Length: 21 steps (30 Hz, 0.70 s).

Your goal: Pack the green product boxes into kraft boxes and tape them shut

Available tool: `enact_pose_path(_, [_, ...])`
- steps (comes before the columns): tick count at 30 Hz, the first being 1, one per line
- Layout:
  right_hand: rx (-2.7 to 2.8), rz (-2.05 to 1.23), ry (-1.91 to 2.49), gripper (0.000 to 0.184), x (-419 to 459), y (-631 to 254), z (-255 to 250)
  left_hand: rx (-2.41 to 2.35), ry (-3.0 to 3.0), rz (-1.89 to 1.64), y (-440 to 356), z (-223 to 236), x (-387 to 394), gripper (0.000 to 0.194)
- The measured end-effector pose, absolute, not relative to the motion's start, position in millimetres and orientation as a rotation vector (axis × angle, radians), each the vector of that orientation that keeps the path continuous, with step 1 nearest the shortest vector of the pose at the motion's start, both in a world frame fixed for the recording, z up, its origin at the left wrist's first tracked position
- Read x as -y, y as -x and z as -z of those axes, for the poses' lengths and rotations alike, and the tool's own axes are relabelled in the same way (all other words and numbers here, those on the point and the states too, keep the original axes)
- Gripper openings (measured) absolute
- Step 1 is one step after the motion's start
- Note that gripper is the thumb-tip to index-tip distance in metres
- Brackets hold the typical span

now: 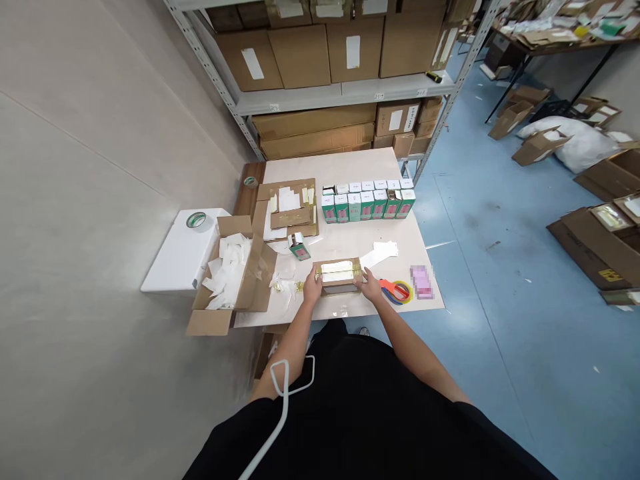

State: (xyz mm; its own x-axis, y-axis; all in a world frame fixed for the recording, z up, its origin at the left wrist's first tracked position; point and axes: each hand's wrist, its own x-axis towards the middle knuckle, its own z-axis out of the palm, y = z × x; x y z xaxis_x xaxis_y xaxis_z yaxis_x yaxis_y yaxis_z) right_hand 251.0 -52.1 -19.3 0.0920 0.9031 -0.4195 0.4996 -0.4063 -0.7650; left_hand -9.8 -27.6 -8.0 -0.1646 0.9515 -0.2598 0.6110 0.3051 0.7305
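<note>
Between my two hands is a small brown cardboard box (338,268) with tape and a white label strip on its top, near the front edge of the table. My left hand (313,285) grips its left end, and my right hand (369,285) grips its right end. Just right of my right hand lie a red-handled tool and rings of blue and yellow (397,292). White paper strips (381,253) rest behind that hand. Crumpled clear tape scraps (286,285) lie left of my left hand. A single green-and-white carton (299,247) stands behind the box.
Two rows of green-and-white cartons (369,203) stand at the table's back right. Flattened cardboard (290,210) lies at the back left. An open carton full of white paper (227,277) is at the left, beside a white box (175,250). Shelving (310,100) rises behind.
</note>
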Motion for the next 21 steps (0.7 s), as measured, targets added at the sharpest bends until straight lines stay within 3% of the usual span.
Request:
enact_pose_path(4, [1.384,-1.236,1.933,0.082,50.5,-250.8,23.6,-1.885,-1.367,-0.645,7.0,9.6,30.3,0.066])
enact_pose_path(8, [1.409,-1.236,1.945,0.083,48.4,-249.4,21.1,-1.922,-1.259,-0.62,10.7,6.0,31.4,0.084])
enact_pose_path(11, [1.481,-1.146,2.013,0.087,45.6,-242.7,8.3,-1.912,-1.236,-0.604,13.1,3.4,31.2,0.083])
enact_pose_path(13, [1.565,-0.908,2.011,0.078,43.0,-231.7,-5.4,-1.897,-1.249,-0.62,13.3,2.6,31.5,0.079])
enact_pose_path(15, [1.66,-0.707,1.919,0.059,38.6,-213.9,-20.8,-1.903,-1.244,-0.634,12.4,2.6,33.0,0.076])
enact_pose_path(17, [1.793,-0.76,1.808,0.041,31.1,-189.7,-34.7,-1.913,-1.234,-0.65,10.8,3.6,35.3,0.073])
enact_pose_path(21, [1.947,-0.969,1.858,0.045,9.7,-134.9,-47.3,-1.918,-1.205,-0.716,7.3,9.4,39.7,0.07])
